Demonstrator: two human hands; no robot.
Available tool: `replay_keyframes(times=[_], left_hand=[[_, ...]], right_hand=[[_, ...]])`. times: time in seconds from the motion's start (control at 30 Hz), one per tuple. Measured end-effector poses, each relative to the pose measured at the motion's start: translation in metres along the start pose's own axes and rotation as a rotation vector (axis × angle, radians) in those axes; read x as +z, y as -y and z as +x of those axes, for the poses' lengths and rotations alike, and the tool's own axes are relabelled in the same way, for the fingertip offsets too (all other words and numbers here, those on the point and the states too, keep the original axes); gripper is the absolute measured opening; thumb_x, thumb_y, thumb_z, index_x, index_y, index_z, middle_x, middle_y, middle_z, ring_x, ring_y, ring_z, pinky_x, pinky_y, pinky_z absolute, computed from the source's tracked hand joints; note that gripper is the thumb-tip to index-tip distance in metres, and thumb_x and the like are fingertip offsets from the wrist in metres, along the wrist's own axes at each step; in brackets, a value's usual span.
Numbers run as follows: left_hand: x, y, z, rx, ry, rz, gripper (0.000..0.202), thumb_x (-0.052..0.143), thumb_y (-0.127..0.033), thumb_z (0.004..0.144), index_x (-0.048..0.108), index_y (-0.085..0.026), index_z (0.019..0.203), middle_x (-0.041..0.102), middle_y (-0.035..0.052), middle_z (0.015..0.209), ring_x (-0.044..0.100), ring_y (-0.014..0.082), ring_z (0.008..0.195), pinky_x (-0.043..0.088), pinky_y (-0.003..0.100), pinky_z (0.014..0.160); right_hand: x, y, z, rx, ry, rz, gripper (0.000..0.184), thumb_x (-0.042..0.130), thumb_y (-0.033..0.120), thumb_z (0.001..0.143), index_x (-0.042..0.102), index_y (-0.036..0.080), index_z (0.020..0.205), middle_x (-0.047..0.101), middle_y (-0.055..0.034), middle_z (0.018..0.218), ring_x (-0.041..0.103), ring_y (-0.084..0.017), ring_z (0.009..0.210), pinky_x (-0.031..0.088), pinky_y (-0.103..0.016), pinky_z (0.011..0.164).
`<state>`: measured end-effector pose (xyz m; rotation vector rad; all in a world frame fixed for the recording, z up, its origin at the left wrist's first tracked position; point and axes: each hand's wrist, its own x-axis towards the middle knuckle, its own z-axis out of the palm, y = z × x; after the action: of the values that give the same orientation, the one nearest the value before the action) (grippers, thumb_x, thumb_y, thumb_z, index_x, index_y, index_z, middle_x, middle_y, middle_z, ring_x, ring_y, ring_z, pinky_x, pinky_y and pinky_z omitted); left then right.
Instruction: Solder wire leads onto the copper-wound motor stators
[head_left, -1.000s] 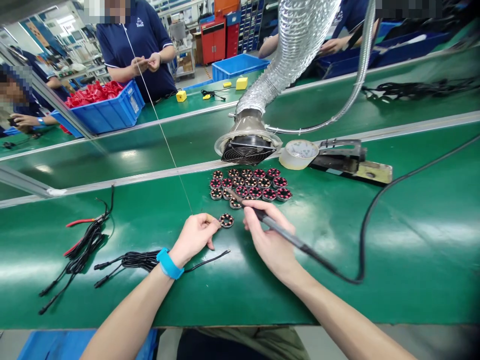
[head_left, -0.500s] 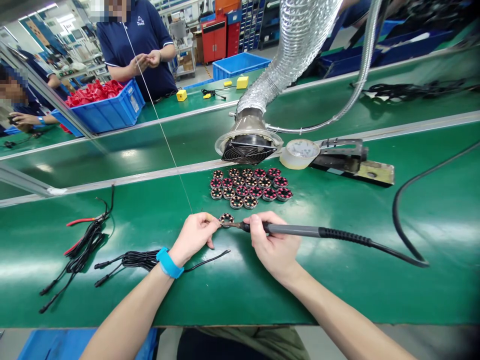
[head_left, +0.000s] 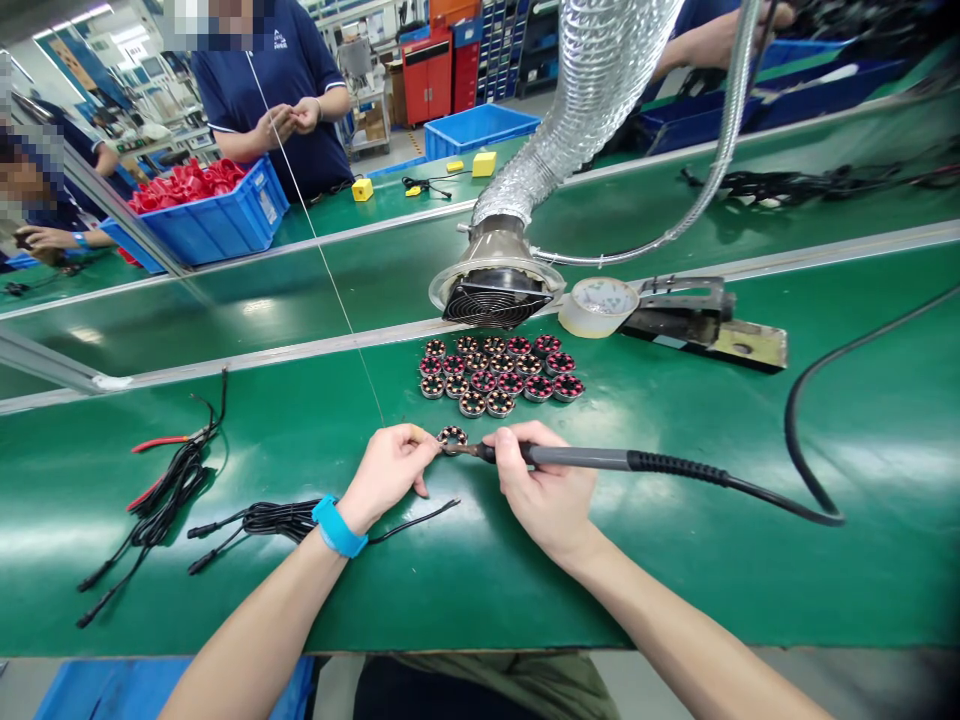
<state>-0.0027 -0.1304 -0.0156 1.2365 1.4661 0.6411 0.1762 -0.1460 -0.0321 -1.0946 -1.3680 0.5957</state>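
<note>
A small round wound coil part (head_left: 452, 437) lies on the green bench top (head_left: 675, 560). My left hand (head_left: 386, 475), with a blue wristband, is pinched shut on a thin solder wire (head_left: 322, 255) that runs up and away; its fingertips rest right beside the coil part. My right hand (head_left: 544, 490) grips a soldering iron (head_left: 592, 459) held level, its tip touching the coil part. The iron's black cord (head_left: 802, 460) loops off to the right. A cluster of several similar coil parts (head_left: 499, 372) sits just beyond.
A fume extractor hood (head_left: 495, 290) on a silver flexible duct hangs behind the cluster. A tape roll (head_left: 598, 306) and a metal stand (head_left: 697, 320) lie at the right. Black cables (head_left: 172, 500) lie at the left. Other people stand behind a blue bin (head_left: 210, 225) of red parts.
My right hand swung the soldering iron from pointing away to lying level, and brought its tip onto the single coil part. My left hand has stayed put.
</note>
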Motion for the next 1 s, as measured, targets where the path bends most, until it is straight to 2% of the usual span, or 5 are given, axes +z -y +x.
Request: replay_keyframes(times=[0.23,0.47,1.0], left_hand=[[-0.0001,0.0004,-0.0004,0.005,-0.012,0.008,0.024,0.061,-0.037,0.09,0.066,-0.013,0.086,0.056,-0.0036,0.046,0.056,0.0108,0.04,0.036,0.017,0.044],[-0.0002,0.0035,0.0015,0.013,-0.004,0.004,0.022,0.063,-0.036,0.088,0.065,-0.014,0.084,0.056,-0.0036,0.047,0.057,0.0116,0.039,0.037,0.018,0.044],[0.0001,0.0017,0.002,0.003,0.005,-0.009,0.019,0.062,-0.032,0.088,0.064,-0.014,0.082,0.055,-0.004,0.051,0.056,0.0097,0.039,0.036,0.017,0.042]], right_hand=[[-0.0001,0.0008,0.0005,0.002,-0.005,0.012,0.021,0.059,0.025,0.096,0.065,0.02,0.076,0.069,0.0011,0.065,0.066,-0.015,0.057,0.052,-0.027,0.058],[-0.0025,-0.0008,0.0011,0.038,-0.135,0.007,0.02,0.06,0.027,0.095,0.068,0.02,0.078,0.071,-0.001,0.068,0.068,-0.016,0.06,0.052,-0.029,0.059],[-0.002,-0.0006,0.0033,0.023,-0.126,-0.015,0.021,0.06,0.028,0.095,0.068,0.02,0.077,0.07,-0.0003,0.066,0.067,-0.016,0.059,0.054,-0.028,0.058]])
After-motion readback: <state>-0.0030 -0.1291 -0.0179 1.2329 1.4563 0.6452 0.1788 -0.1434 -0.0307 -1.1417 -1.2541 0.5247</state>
